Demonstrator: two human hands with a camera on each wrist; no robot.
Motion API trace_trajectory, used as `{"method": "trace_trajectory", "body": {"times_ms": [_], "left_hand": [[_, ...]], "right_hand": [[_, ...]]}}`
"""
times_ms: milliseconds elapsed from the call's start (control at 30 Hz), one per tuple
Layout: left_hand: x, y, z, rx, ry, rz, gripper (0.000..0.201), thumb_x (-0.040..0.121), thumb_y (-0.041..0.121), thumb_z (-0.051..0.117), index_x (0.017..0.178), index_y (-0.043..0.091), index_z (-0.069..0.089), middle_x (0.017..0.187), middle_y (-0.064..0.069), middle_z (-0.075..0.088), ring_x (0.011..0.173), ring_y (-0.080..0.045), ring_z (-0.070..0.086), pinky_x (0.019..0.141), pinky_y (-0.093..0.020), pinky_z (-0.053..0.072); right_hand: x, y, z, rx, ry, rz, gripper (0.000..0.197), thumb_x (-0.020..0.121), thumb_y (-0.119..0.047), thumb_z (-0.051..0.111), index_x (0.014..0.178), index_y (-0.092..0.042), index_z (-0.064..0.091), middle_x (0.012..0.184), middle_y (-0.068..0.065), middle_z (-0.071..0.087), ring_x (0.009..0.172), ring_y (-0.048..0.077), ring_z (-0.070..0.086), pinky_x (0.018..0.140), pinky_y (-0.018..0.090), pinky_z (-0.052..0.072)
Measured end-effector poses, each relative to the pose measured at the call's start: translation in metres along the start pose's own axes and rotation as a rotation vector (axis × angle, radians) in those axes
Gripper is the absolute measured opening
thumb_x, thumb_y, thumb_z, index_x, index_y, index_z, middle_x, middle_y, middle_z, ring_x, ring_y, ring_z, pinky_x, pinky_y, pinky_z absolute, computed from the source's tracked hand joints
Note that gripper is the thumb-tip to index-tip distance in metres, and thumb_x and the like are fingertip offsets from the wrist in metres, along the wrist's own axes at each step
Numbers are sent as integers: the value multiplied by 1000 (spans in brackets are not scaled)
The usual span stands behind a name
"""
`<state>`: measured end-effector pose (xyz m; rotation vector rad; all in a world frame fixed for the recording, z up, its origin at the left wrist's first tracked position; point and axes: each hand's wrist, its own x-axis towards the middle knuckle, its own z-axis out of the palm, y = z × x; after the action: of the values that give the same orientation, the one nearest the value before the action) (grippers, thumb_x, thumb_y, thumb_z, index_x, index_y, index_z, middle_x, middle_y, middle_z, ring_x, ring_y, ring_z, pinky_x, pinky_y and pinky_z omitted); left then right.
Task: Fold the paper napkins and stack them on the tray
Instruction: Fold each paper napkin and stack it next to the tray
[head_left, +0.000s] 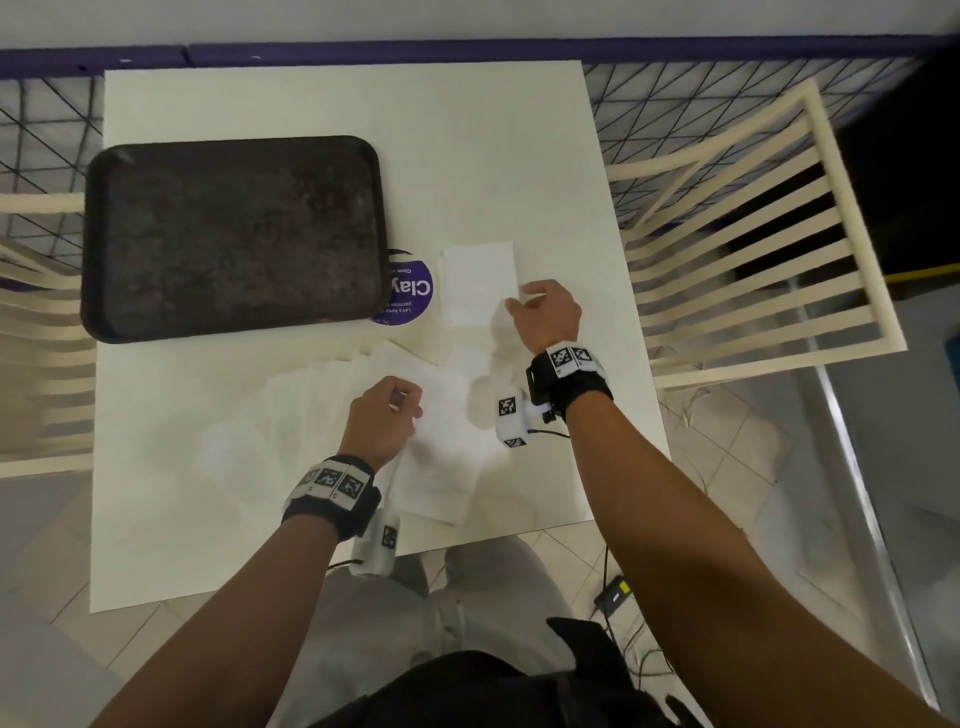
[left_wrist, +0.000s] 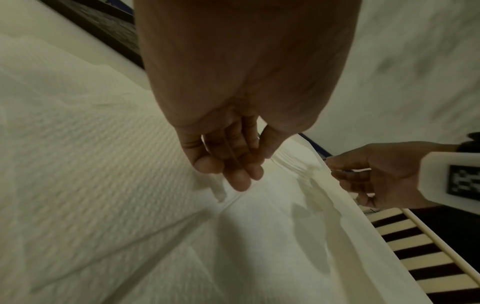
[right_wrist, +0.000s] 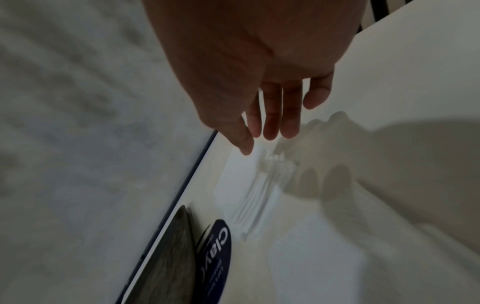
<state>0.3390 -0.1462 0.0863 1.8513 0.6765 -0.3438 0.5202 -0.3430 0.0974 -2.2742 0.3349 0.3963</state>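
Note:
A dark, empty tray (head_left: 234, 234) sits at the table's far left. To its right, on the bare table, lies a small stack of folded white napkins (head_left: 478, 283). My right hand (head_left: 519, 301) hovers at the stack's near right corner with straight fingers and holds nothing; the right wrist view shows its fingertips (right_wrist: 271, 133) just above the stack (right_wrist: 249, 195). Unfolded napkins (head_left: 441, 457) lie fanned out in front of me. My left hand (head_left: 410, 408) rests on them with loosely curled fingers (left_wrist: 241, 181), nothing between thumb and fingers.
A round purple sticker (head_left: 410, 291) lies between the tray and the stack, partly under the tray. White slatted chairs stand at the right (head_left: 753, 249) and left (head_left: 31, 332) of the table. A wire fence runs behind the table.

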Motion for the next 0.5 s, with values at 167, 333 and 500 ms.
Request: {"method": "trace_trajectory", "body": {"times_ms": [167,333,500], "left_hand": [[5,-11,6,244,18,42,8,99,24,63,101,20,70,106,1,72,97,-21,66,91,-31,49],[10,-9,13,315,35,69,15,97,30,66,105,20,74,109,-2,73,101,-24,67,98,-37,52],[12,-2,9,276,113,7,10,92,34,73,94,24,73,95,6,72,93,-19,66,89,-34,55]], "right_hand": [[-56,40,11,-140,-72,25,12,90,-31,61,84,-25,70,97,-4,74,104,25,65,86,25,47],[-96,67,22,-212,-128,136,14,88,-27,63,86,-24,76,96,0,75,104,24,65,78,24,47],[-116,62,36,-175,-210,163,18,88,-34,69,91,-20,79,96,0,77,94,19,69,74,19,42]]}}
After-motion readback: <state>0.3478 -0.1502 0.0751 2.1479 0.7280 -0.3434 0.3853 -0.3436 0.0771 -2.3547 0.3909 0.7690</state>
